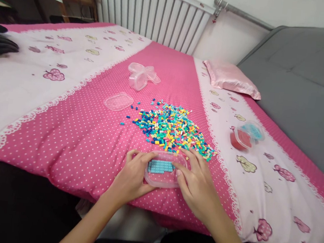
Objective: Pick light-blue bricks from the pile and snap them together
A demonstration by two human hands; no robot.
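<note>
A clear plastic container (165, 182) is at the near edge of the bed. Inside it, small light-blue toy bricks (159, 167) lie side by side in neat rows, with a stepped lower edge. My left hand (134, 172) grips the container's left end, thumb below and fingers at the upper rim. Over the right end is my right hand (196, 178), its thumb and index finger close together beside the brick rows; whatever may be between them is hidden. Just beyond the container spreads a loose pile of mixed toy bricks (173, 126) in blue, teal, yellow, white and pink.
A clear lid (118, 101) lies left of the pile, with more clear containers (139, 80) behind it. On the right are a tub of red pieces (241, 139) and a tub of blue pieces (254, 130). A pink pillow (230, 79) rests by the grey headboard (301, 73).
</note>
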